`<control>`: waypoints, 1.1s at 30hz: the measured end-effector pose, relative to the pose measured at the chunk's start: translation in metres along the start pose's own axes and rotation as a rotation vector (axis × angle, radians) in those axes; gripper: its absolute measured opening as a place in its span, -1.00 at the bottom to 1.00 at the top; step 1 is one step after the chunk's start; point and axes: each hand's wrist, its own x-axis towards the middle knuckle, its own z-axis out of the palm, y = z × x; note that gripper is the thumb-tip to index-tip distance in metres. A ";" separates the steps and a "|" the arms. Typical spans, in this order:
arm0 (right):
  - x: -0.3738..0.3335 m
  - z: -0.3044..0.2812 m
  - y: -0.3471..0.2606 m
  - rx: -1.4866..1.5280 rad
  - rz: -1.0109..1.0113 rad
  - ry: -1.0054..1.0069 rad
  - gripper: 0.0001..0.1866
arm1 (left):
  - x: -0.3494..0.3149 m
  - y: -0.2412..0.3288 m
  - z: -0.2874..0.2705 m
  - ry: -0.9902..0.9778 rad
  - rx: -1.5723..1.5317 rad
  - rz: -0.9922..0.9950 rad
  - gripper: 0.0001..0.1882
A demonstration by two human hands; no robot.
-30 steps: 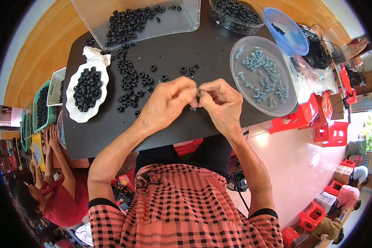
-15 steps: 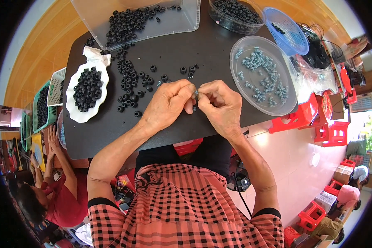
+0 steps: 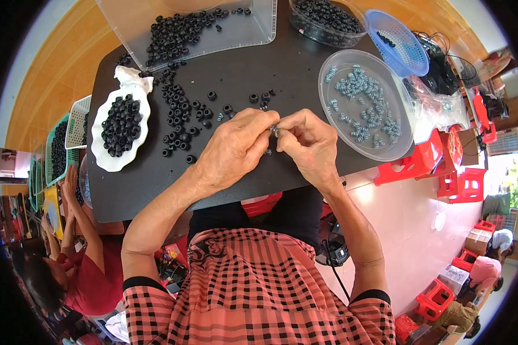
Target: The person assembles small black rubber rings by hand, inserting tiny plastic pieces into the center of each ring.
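My left hand [image 3: 233,146] and my right hand [image 3: 311,141] meet over the dark table, fingertips nearly touching. Between them is a small metallic coil spring [image 3: 274,130], pinched by both; my fingers partly cover it. Just beyond lie a few hollow black round parts [image 3: 254,98] and a loose spring [image 3: 263,106]. To the right, a round clear plastic lid-like tray [image 3: 342,141] carries many blue-grey coil springs [image 3: 360,86]. Many more black parts [image 3: 181,106] lie scattered left of my hands.
A white scalloped dish [image 3: 110,163] of black parts stands at the left. At the back are a clear bin [image 3: 242,46], a clear bowl [image 3: 328,39] and a blue basket [image 3: 408,52]. A person in red [image 3: 92,282] sits left; red stools [image 3: 411,161] stand right.
My left hand has turned slightly, its fingers closing over more of the spring. My right hand stays almost in place. At the left, the other person's hands have shifted a little.
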 end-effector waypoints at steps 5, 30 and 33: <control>0.001 -0.002 0.000 0.142 0.008 -0.041 -0.90 | 0.001 -0.001 -0.008 -0.085 -0.039 -0.009 -0.78; -0.002 0.004 0.002 -0.015 -0.059 0.167 -0.91 | 0.002 -0.003 -0.003 -0.131 -0.177 -0.324 -0.75; -0.002 0.004 0.002 -0.028 -0.029 0.156 -0.91 | 0.003 -0.001 -0.002 -0.059 -0.027 -0.162 -0.70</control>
